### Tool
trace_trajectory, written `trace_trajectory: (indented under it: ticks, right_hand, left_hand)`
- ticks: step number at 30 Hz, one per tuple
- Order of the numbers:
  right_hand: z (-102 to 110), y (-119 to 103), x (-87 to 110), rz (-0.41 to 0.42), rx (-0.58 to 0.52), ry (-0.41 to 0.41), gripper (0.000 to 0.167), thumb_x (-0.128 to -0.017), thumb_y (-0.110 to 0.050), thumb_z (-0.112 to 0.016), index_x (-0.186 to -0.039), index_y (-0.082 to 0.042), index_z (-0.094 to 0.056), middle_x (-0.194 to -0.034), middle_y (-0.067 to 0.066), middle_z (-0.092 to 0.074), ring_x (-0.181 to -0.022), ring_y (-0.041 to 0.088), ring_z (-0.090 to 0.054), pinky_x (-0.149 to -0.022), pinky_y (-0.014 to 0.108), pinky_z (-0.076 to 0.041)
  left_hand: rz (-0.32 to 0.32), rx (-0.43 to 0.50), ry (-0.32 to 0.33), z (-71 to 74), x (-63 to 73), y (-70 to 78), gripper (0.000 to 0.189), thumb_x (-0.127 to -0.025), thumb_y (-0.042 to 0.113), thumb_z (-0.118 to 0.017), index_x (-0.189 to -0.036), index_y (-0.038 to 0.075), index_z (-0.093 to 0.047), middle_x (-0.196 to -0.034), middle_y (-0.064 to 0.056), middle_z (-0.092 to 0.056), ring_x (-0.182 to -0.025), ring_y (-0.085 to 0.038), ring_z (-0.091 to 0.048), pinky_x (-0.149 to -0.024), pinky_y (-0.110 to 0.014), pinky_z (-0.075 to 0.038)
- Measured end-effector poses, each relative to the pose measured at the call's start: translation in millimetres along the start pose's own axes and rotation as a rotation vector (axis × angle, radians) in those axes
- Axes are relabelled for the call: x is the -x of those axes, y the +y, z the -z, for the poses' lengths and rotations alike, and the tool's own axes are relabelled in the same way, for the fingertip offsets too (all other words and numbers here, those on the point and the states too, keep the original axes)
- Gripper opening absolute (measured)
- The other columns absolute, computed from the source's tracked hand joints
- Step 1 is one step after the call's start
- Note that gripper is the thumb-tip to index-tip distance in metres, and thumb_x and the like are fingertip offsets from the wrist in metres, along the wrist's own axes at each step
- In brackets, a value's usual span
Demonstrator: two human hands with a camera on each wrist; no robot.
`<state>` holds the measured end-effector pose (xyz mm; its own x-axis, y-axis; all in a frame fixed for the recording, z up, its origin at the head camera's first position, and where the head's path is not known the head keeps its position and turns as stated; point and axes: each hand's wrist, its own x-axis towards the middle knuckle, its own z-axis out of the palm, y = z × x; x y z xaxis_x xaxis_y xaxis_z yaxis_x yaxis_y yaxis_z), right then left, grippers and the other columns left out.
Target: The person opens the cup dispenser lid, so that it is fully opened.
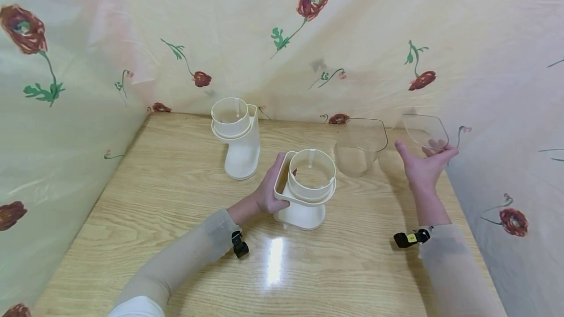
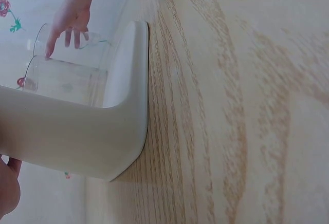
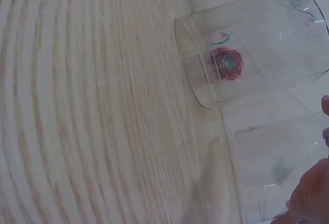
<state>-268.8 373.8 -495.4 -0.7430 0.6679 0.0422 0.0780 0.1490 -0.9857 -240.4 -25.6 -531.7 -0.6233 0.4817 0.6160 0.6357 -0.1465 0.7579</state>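
My left hand (image 1: 270,191) grips the near white plastic stand (image 1: 304,215) by its upright side, fingers behind and thumb in front. This stand has a round ring on top and a flat foot on the table. At the right, my right hand (image 1: 424,166) is at a clear container (image 1: 414,133), thumb and fingers spread wide. Some fingers show through its clear wall; whether they touch it is hard to tell. A second clear container (image 1: 361,146) stands to the left of it, also seen in the right wrist view as a clear container (image 3: 252,54).
Another white stand (image 1: 242,155) of the same shape is upright at the back left. The wooden table (image 1: 176,185) meets flower-printed sheeting (image 1: 246,28) at the back and both sides. A light reflection shines near the front.
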Motion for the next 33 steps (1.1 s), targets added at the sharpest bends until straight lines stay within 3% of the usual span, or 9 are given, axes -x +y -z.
trace_trajectory:
  ticks: [4, 9, 13, 17, 25, 33]
  right_hand:
    - [-1.3, 2.1, 0.7, 0.013, -0.021, -0.01, 0.095, -0.069, -0.037, -0.099, -0.129, -0.031, -0.026, -0.143, -0.012, -0.038, -0.14, 0.015, -0.044, -0.112, 0.037, -0.043]
    - [-1.4, 5.5, -0.1, -0.005, -0.017, -0.016, 0.098, -0.07, -0.036, -0.098, -0.135, -0.032, -0.025, -0.146, -0.011, -0.037, -0.141, 0.014, -0.043, -0.112, 0.036, -0.044]
    - [-1.2, 9.8, -1.6, -0.008, 0.007, -0.026, 0.1, -0.071, -0.039, -0.097, -0.138, -0.032, -0.024, -0.147, -0.01, -0.037, -0.145, 0.018, -0.042, -0.113, 0.037, -0.044]
    - [-1.1, 14.4, -3.1, -0.008, 0.03, -0.025, 0.098, -0.07, -0.042, -0.097, -0.135, -0.033, -0.023, -0.146, -0.011, -0.038, -0.147, 0.02, -0.041, -0.115, 0.038, -0.043]
    - [-1.4, 20.9, -2.7, -0.021, -0.009, -0.019, 0.098, -0.069, -0.037, -0.099, -0.133, -0.033, -0.024, -0.145, -0.011, -0.038, -0.142, 0.014, -0.042, -0.115, 0.04, -0.043]
    - [-1.3, 25.1, -2.9, -0.016, -0.022, -0.035, 0.115, -0.069, -0.035, -0.099, -0.151, -0.028, -0.019, -0.148, -0.013, -0.036, -0.144, 0.016, -0.039, -0.12, 0.043, -0.041]
  left_hand:
    - [-0.013, 0.0, 0.001, -0.1, -0.4, -0.6, 0.093, -0.052, 0.018, -0.059, -0.137, -0.011, -0.035, -0.102, -0.03, -0.05, -0.093, -0.043, -0.05, -0.091, -0.031, -0.049]
    - [-0.009, 0.013, 0.0, 0.0, -0.9, 1.0, 0.095, -0.051, 0.019, -0.06, -0.138, -0.011, -0.035, -0.107, -0.024, -0.051, -0.097, -0.026, -0.051, -0.091, -0.03, -0.049]
    - [0.014, 0.045, 0.001, -0.5, -0.8, 2.2, 0.095, -0.051, 0.015, -0.058, -0.139, -0.011, -0.033, -0.113, -0.026, -0.051, -0.102, -0.016, -0.05, -0.095, -0.029, -0.049]
    - [0.026, 0.046, 0.008, -1.2, 0.0, 2.4, 0.093, -0.052, 0.011, -0.057, -0.139, -0.011, -0.033, -0.11, -0.03, -0.05, -0.102, -0.016, -0.049, -0.095, -0.029, -0.048]
    - [-0.008, -0.022, 0.011, -1.8, -0.4, 3.9, 0.093, -0.052, 0.014, -0.057, -0.139, -0.011, -0.035, -0.104, -0.025, -0.05, -0.097, -0.019, -0.05, -0.089, -0.03, -0.049]
    - [-0.015, -0.033, 0.008, -1.4, -1.2, 4.9, 0.094, -0.052, 0.015, -0.058, -0.14, -0.011, -0.035, -0.104, -0.023, -0.051, -0.095, -0.023, -0.051, -0.088, -0.031, -0.05]
